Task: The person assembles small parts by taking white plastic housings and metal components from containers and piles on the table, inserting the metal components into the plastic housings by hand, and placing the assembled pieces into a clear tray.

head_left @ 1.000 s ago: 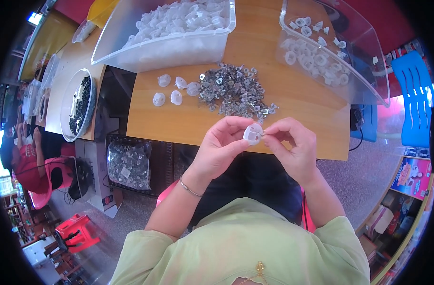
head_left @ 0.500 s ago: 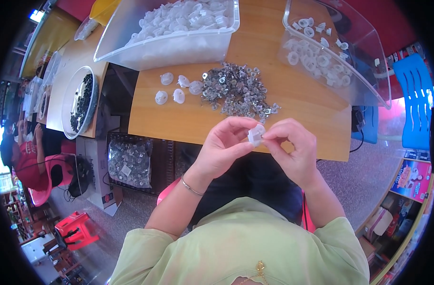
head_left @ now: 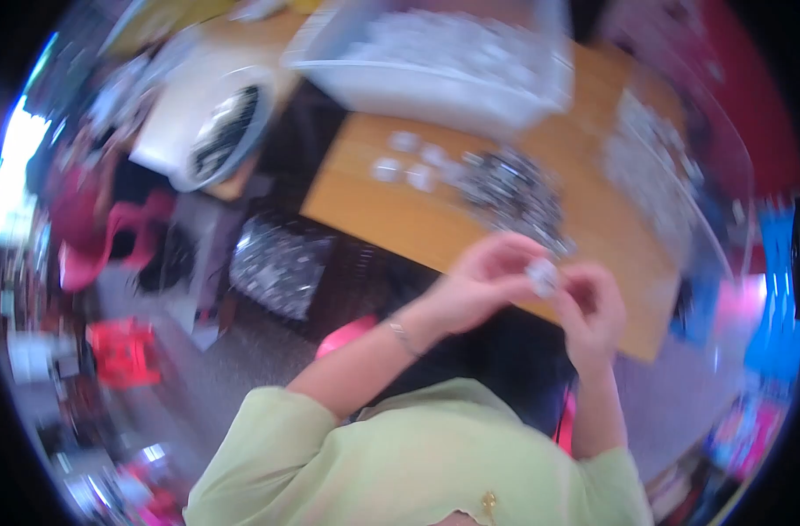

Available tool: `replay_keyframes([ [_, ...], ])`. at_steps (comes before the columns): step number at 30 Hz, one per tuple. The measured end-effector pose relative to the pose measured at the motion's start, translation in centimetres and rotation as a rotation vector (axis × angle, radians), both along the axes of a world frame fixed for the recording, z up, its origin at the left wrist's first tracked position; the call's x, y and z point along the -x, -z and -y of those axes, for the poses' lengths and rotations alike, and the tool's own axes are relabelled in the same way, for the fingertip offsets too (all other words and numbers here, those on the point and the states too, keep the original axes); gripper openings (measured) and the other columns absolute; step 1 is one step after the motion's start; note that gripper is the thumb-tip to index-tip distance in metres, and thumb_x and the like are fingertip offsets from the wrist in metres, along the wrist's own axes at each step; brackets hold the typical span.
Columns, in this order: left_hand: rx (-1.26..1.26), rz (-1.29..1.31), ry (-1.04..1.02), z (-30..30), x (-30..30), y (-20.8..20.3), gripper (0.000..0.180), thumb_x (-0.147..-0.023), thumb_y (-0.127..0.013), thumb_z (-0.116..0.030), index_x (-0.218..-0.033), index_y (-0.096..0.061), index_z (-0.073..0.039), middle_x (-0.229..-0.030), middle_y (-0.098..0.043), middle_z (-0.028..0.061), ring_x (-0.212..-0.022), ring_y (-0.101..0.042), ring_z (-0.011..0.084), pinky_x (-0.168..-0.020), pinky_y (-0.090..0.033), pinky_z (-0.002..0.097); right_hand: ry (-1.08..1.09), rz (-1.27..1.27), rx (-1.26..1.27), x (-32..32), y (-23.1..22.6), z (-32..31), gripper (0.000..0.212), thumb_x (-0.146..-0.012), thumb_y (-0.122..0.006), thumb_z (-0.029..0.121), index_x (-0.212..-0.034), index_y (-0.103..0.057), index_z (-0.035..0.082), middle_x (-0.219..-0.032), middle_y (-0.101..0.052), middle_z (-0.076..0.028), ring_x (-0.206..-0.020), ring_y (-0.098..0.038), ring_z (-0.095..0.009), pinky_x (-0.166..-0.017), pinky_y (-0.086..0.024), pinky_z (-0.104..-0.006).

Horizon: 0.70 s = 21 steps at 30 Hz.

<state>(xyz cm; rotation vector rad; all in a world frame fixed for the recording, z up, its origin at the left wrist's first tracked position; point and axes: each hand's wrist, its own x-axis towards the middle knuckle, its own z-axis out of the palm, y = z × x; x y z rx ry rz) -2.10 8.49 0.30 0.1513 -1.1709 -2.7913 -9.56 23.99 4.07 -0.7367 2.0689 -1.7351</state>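
My left hand (head_left: 488,276) pinches a small white round plastic part (head_left: 542,276) between thumb and fingers, above the table's front edge. My right hand (head_left: 595,307) is at the part's right side, its thumb and forefinger pressed together; whatever lies between them is too small and blurred to name. Just beyond my hands is a heap of small shiny metal pieces (head_left: 509,188). Several similar white parts (head_left: 420,177) lie to the left of the heap. The whole view is smeared by motion.
A large translucent bin (head_left: 444,98) full of white parts stands at the back. A clear bin with white pieces (head_left: 650,167) is on the right. Further left are a bowl of black pieces (head_left: 229,131), a bag of metal pieces (head_left: 277,267) and a seated person (head_left: 80,202).
The view has swung, so the table and bins appear tilted and shifted right, and everything is blurred. Both hands stay together at the white part.
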Motion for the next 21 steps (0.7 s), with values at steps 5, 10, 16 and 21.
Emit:
replay_keyframes([
  [5,-0.091,-0.15,0.164,-1.0,1.8,0.9,0.034,-0.081,-0.065,-0.005,-0.113,-0.055,-0.003,-0.105,-0.057,0.0022,-0.1,-0.053,0.0099,-0.089,-0.043,0.0258,0.032,-0.152,-0.014,0.7,1.6,-2.7,0.007,-0.084,-0.056,0.0,-0.091,-0.056,0.002,-0.08,-0.052,-0.001,-0.067,-0.046,-0.007,-0.059,-0.037,-0.0184],
  [10,-0.125,-0.157,0.039,-0.9,0.2,0.9,0.038,-0.076,-0.07,-0.007,-0.108,-0.051,-0.006,-0.097,-0.056,0.0032,-0.089,-0.054,0.0092,-0.084,-0.044,0.0233,0.026,-0.218,-0.016,0.2,1.5,-1.3,0.007,-0.088,-0.053,0.001,-0.093,-0.056,0.003,-0.081,-0.053,-0.001,-0.063,-0.043,-0.007,-0.056,-0.036,-0.0178],
  [16,-0.193,-0.152,0.065,-1.3,0.5,0.7,0.041,-0.074,-0.071,-0.006,-0.109,-0.05,-0.006,-0.096,-0.056,0.0035,-0.088,-0.054,0.0101,-0.079,-0.047,0.0249,-0.028,-0.188,0.017,-0.4,-1.6,-0.8,0.012,-0.085,-0.058,-0.002,-0.097,-0.058,-0.001,-0.084,-0.058,-0.007,-0.068,-0.051,-0.012,-0.062,-0.043,-0.0217],
  [21,-0.195,-0.171,0.05,-0.8,1.3,0.6,0.021,-0.085,-0.061,-0.008,-0.104,-0.054,-0.005,-0.098,-0.06,0.0071,-0.094,-0.057,0.0132,-0.081,-0.049,0.0287,0.013,-0.169,-0.091,1.0,-2.1,-1.2,0.011,-0.081,-0.057,-0.002,-0.091,-0.054,0.002,-0.083,-0.052,-0.003,-0.07,-0.048,-0.01,-0.064,-0.041,-0.0194],
])
